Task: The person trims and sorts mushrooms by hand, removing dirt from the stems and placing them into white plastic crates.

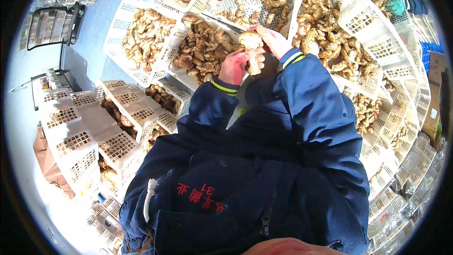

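Observation:
A mushroom (251,40) with a pale brown cap and a thick stem is held up between my two hands, above the near edge of the crates. My left hand (233,68) has its fingers closed round the stem, which points down toward me. Fingers of my right hand (274,41) are closed against the cap's right side. Just left of my hands is a white crate heaped with darker brown mushrooms (203,47). To the right, another crate holds a large heap of mushrooms (325,33).
Paler mushrooms (148,35) fill a crate at the left. A far crate (226,4) has fewer, scattered ones. Stacked white crates (75,137) stand lower left, more at right. A co-worker's green-gloved hand (395,4) is at the upper right. A black-handled cart (71,23) stands far left.

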Demonstrator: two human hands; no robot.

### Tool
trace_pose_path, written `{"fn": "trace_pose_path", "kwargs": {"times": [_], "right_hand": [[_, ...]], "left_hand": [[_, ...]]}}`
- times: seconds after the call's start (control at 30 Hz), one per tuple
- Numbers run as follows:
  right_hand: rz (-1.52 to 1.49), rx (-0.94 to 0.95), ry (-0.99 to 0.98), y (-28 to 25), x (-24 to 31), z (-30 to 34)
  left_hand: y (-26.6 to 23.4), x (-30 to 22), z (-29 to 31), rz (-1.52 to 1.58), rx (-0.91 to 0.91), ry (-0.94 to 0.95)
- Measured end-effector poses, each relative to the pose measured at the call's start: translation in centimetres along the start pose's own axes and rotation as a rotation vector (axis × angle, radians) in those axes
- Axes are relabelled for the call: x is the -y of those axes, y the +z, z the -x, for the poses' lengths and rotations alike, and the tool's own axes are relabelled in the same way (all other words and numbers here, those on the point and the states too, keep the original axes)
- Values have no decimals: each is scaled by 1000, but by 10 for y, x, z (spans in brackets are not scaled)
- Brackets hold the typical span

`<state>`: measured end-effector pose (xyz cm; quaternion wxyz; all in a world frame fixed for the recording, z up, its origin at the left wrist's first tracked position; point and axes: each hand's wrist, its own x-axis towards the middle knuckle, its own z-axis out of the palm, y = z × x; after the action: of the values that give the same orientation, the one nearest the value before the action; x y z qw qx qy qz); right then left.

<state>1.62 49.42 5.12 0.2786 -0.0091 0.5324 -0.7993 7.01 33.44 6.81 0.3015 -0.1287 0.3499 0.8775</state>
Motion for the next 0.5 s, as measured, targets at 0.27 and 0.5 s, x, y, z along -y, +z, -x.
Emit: {"fn": "trace_pose_path", "kwargs": {"times": [0.27,0.5], "right_hand": [[-50,-21,80,6,25,14],[424,-225,-95,-2,4,5]], "left_hand": [[12,4,-1,17,15,-204],[-2,20,-20,-59,-57,-115]]}}
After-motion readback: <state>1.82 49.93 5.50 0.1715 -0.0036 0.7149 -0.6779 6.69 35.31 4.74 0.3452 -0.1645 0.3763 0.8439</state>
